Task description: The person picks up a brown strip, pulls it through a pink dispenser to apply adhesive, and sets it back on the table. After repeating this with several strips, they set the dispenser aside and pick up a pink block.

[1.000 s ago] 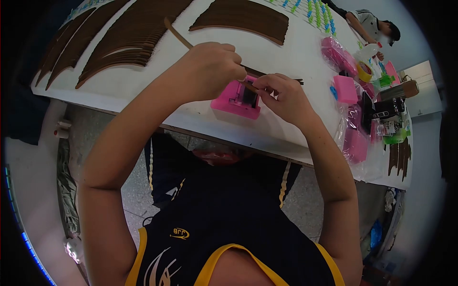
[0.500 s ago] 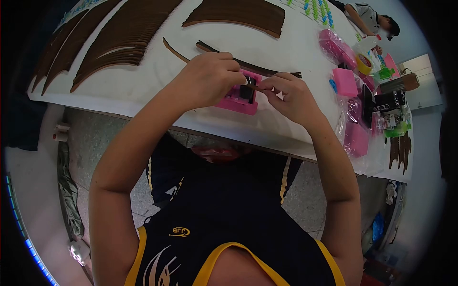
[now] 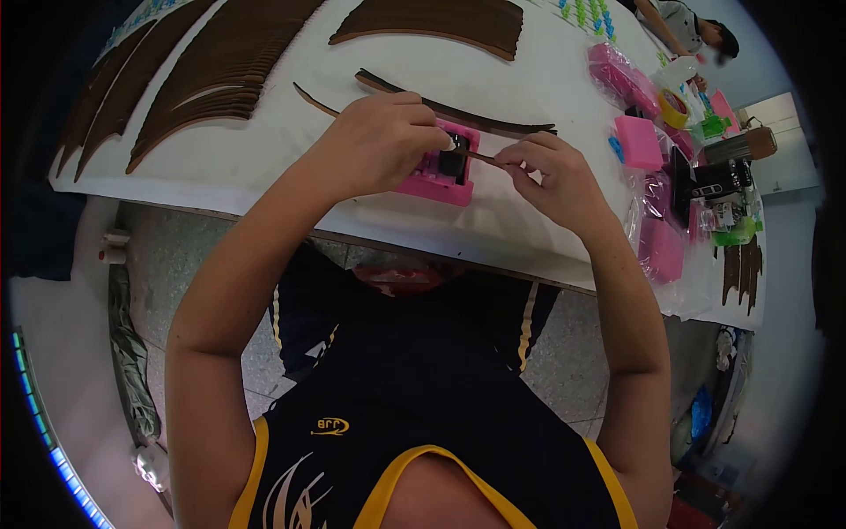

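Observation:
A thin brown strip [image 3: 485, 159] runs across a small pink box [image 3: 441, 190] on the white table. My right hand [image 3: 553, 169] pinches its right end, just past the box. My left hand [image 3: 388, 137] is closed by the box's left side, fingertips pressed together where the strip passes; a small pale spot shows at the tips. The strip's other end [image 3: 313, 100] sticks out beyond the left hand. Inside the box sits a dark block [image 3: 454, 163], partly hidden by my left fingers. Behind the box lies another dark brown strip [image 3: 467, 116], slightly curved.
Rows of brown strips lie at the left [image 3: 216, 70] and the back [image 3: 432, 26]. Wrapped pink blocks [image 3: 638, 143], yellow tape [image 3: 672, 108], a black cylinder [image 3: 718, 179] and a brush [image 3: 749, 148] crowd the right. Another person [image 3: 687, 31] sits at the far right.
My right hand has moved a little to the right, away from the box, with more strip showing between the hands. My left hand stays nearly in place.

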Tool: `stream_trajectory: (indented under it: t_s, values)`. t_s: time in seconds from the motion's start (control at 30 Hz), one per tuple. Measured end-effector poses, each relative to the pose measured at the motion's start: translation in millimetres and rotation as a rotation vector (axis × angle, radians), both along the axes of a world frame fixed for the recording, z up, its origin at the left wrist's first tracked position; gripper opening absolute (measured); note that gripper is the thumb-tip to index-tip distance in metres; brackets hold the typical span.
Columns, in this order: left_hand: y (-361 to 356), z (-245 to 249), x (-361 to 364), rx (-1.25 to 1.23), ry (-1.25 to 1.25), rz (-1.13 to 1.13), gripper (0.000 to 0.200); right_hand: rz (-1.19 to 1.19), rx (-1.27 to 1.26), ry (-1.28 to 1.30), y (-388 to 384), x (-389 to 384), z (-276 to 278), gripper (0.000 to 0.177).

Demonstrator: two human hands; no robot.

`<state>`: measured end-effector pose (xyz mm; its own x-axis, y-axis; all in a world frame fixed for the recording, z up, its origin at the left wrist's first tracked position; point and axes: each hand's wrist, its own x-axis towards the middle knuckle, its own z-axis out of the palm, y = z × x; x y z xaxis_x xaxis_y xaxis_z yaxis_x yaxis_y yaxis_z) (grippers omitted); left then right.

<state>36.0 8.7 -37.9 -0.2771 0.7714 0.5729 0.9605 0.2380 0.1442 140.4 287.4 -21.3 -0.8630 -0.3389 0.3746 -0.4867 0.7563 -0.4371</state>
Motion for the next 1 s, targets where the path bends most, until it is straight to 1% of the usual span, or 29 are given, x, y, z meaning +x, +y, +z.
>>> stream_trajectory:
  t_s: [0.07,0.17,0.23,0.27,0.33,0.43,0.8,1.0]
  values:
    - [1,-1,-1,-0.004,0.001,-0.002,0.020,-0.005,-0.009,0.000,18,9,-1,0.021]
    - [1,0,0,-0.007,0.003,0.003,0.020,-0.051,0.053,-0.043,50,28,3,0.020]
    - [2,1,0,-0.007,0.004,0.008,0.020,-0.185,0.101,-0.085,68,44,9,0.019]
    - [2,0,-1,-0.007,0.000,0.003,0.020,-0.184,0.101,-0.086,76,51,11,0.019]
    - [2,1,-2,-0.009,-0.005,-0.001,0.020,-0.278,0.113,-0.123,93,63,13,0.021]
    - [3,3,-1,-0.014,0.007,-0.001,0.020,-0.310,0.109,-0.100,110,76,11,0.023]
    - [6,17,0,-0.122,0.032,0.002,0.021,-0.313,0.152,-0.034,111,83,13,0.023]
    - [8,18,1,-0.104,0.003,-0.013,0.020,-0.321,0.168,-0.019,114,81,16,0.021]
